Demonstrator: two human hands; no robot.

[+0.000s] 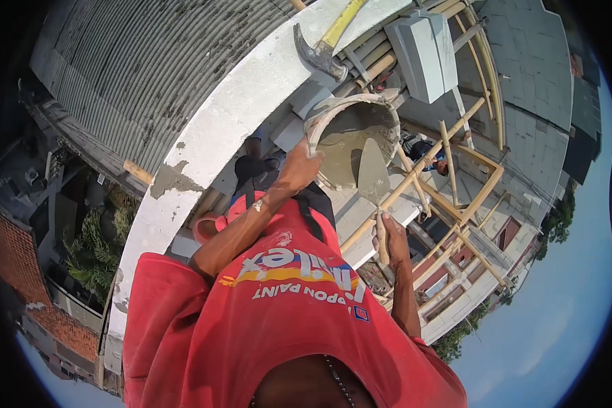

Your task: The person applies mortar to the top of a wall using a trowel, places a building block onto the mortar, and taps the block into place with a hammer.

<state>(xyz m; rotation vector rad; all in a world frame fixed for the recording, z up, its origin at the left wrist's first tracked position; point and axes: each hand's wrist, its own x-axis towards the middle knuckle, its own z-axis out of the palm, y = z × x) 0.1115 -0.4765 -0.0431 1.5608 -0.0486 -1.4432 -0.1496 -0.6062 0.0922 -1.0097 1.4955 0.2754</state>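
Note:
A bucket (362,100) crusted with dried cement hangs in front of me, its mouth turned toward me. Wet grey mortar (336,151) lies inside it. My left hand (300,167) is closed on the bucket's left rim. In my right hand (392,239) is the wooden handle of a trowel (373,170), gripped with the fingers wrapped round it. The pointed blade is smeared with mortar and reaches over the bucket's near right edge. Whether the blade touches the mortar inside, I cannot tell.
A white block wall top (207,122) curves along my left, with a mortar smear (173,180). On it rests a claw hammer (325,53). Pale blocks (423,56) stand beyond the bucket. Bamboo poles (434,158) cross at right; a person (425,151) is lower down behind them.

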